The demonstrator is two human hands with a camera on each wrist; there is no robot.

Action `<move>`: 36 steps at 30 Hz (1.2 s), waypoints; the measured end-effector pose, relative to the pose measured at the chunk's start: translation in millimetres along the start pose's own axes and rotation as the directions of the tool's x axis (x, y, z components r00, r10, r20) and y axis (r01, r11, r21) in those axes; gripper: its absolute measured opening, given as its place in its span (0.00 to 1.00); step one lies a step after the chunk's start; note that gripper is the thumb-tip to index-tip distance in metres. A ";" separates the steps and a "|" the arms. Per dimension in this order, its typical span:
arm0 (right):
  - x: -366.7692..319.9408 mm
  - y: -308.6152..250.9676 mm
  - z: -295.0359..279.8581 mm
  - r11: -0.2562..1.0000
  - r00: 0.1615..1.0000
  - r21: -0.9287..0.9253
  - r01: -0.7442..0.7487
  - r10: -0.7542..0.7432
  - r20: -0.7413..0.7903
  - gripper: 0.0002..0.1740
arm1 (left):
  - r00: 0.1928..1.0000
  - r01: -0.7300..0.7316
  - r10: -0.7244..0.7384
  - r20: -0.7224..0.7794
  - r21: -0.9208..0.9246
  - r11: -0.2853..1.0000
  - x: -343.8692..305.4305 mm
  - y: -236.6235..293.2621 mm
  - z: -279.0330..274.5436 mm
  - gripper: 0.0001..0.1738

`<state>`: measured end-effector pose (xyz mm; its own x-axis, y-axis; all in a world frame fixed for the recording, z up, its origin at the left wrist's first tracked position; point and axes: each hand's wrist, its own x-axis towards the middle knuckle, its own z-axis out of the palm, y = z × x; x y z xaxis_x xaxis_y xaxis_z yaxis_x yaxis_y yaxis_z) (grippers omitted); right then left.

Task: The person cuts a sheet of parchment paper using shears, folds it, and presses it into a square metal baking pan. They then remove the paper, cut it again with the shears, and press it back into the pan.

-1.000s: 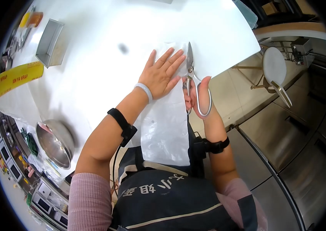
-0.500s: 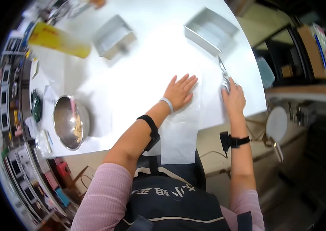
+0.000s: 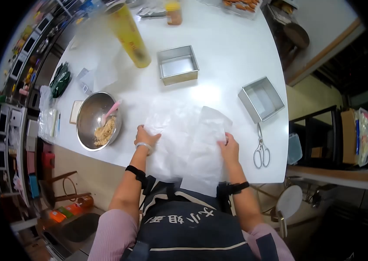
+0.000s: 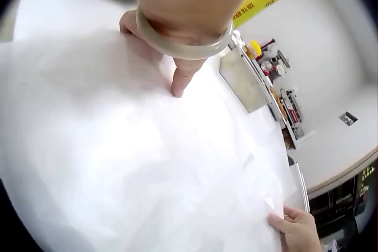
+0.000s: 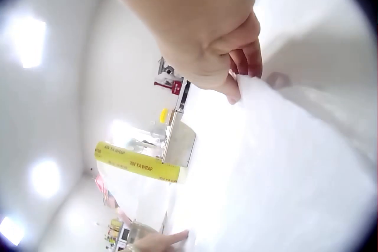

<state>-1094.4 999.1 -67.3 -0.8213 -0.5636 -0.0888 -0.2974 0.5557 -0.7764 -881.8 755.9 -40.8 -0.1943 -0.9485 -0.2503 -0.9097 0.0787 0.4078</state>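
Head view is showing a white sheet [image 3: 175,143] lying between two bare hands, and every place here is being taken from that sheet. Its long axis seems to be running away from the body, though creases and overlapping layers are blurring this. The right hand [image 3: 230,148] is pinching the sheet's right edge between thumb and fingers, so the sheet is lying to that hand's left. The left hand [image 3: 147,139] is resting at the left edge, thumb stretching onto the sheet apart from a fingertip; whether its hidden fingers are gripping underneath, I cannot tell. Neither hand is clearly nearer, as each is touching its own side.

A white table [image 3: 236,56] is supporting the sheet, whose near end is reaching towards the dark apron [image 3: 188,222]. Left of the sheet, a steel bowl [image 3: 89,114] is holding a crumbly mix [image 3: 104,132] and a pink spatula [image 3: 115,106]. Beyond the sheet, one metal tin [image 3: 179,79] is standing near a yellow roll [image 3: 128,37]; to its right, another tin [image 3: 250,104] is sitting above open scissors [image 3: 261,152]. Farther right of the sheet, past the table edge, a round stool [image 3: 289,202] is standing.
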 end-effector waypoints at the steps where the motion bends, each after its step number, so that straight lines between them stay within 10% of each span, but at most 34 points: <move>1: 14.5 1.8 -4.0 0.995 0.995 -0.049 0.084 -0.087 -0.049 0.18 | 1.000 0.019 -0.019 -0.004 -0.016 1.000 11.6 -15.5 6.5 0.39; 4: 60.2 -3.2 -31.0 0.946 0.985 -0.297 0.130 -0.158 -0.073 0.10 | 0.961 -0.049 0.140 0.238 -0.352 0.935 21.6 -41.6 13.4 0.22; 6: 88.8 5.3 -44.8 0.909 0.945 -0.362 0.205 -0.280 -0.168 0.11 | 0.971 -0.236 0.228 -0.067 -0.379 0.895 -1.4 -21.7 -21.0 0.15; 13: 99.7 -46.7 -73.0 0.763 0.904 -0.552 0.336 -0.426 -0.038 0.20 | 0.928 -0.363 0.343 -0.148 -0.571 0.736 -34.9 2.1 -99.6 0.12; 15: 98.2 -57.7 -62.0 0.755 0.815 -0.331 0.567 -0.573 0.090 0.32 | 0.931 -0.337 0.347 -0.115 -0.637 0.694 -19.5 -7.4 -104.4 0.12; 21: 136.4 -65.7 19.3 0.949 0.954 0.178 0.262 -0.282 0.100 0.39 | 0.953 -0.234 0.286 -0.098 -0.837 0.495 19.6 14.4 -131.0 0.11; 23: 147.3 -85.6 17.9 0.912 0.886 0.358 -0.199 0.012 0.463 0.31 | 0.971 -0.142 0.237 -0.044 -0.899 0.415 45.6 12.8 -120.6 0.12; 31: 229.1 -108.1 5.8 0.815 0.977 0.557 -0.159 0.046 0.210 0.14 | 0.970 -0.020 0.230 0.072 -0.927 0.374 120.5 64.6 -104.3 0.13; 34: 260.9 -111.9 5.9 0.795 0.979 0.582 -0.169 0.070 0.190 0.13 | 0.988 0.055 0.090 0.128 -0.825 0.563 124.8 78.3 -95.8 0.17; 36: 271.1 -124.2 4.6 0.757 0.978 0.628 -0.179 0.070 0.195 0.13 | 0.987 -0.131 0.139 -0.081 -0.905 0.404 122.5 84.3 -85.0 0.20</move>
<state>-1277.8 774.5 2.2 -0.7295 -0.6314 -0.2630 0.2278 0.1383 -0.9638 -951.2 620.3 37.6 -0.2883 -0.9500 -0.1196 -0.0102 -0.1218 0.9925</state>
